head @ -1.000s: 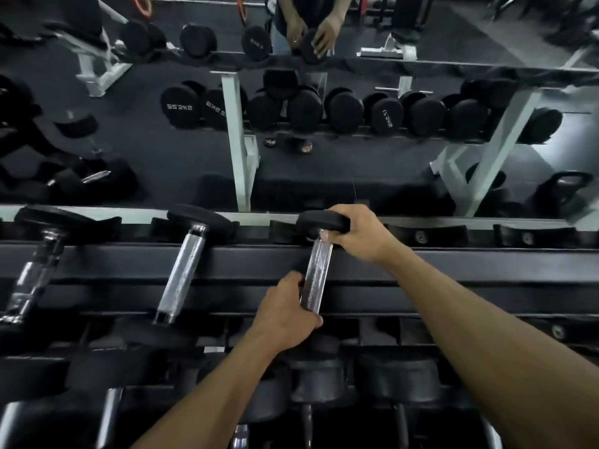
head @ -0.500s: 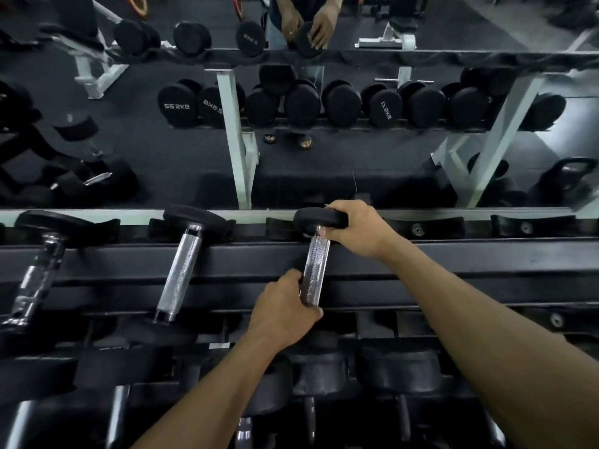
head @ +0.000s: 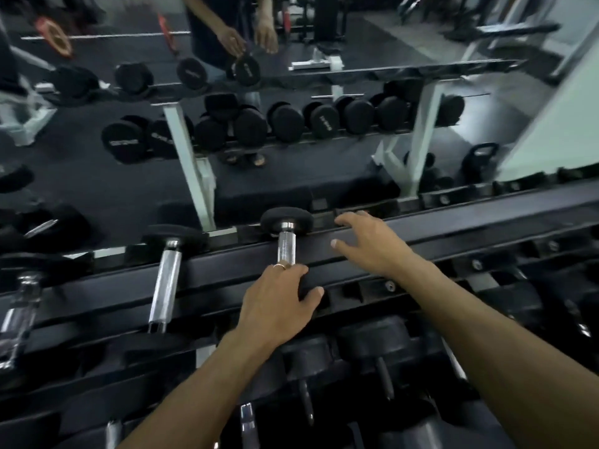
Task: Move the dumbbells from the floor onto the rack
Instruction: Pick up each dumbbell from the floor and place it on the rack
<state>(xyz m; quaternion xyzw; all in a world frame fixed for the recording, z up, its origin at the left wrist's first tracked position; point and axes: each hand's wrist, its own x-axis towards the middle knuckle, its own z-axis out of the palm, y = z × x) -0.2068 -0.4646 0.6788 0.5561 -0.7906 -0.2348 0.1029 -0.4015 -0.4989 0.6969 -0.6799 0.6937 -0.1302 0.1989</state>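
Note:
A small dumbbell (head: pixel 286 241) with a chrome handle and black rubber heads lies across the top rails of the black rack (head: pixel 453 222). Its far head rests on the back rail. My left hand (head: pixel 278 306) covers its near end, fingers spread and resting on the near head and front rail. To the right of the dumbbell, my right hand (head: pixel 369 244) hovers over the rail with fingers apart, holding nothing. Two more chrome-handled dumbbells (head: pixel 165 277) lie on the same shelf to the left.
A mirror behind the rack reflects a person's hands, the rack and heavier black dumbbells (head: pixel 285 123). Larger dumbbells (head: pixel 369 345) fill the lower shelf below my arms. Empty saddles run along the top rails at the right.
My right hand has let go of the dumbbell's far head and moved right, fingers now spread. My left hand has loosened on the handle and slid to the near end. The view has tilted.

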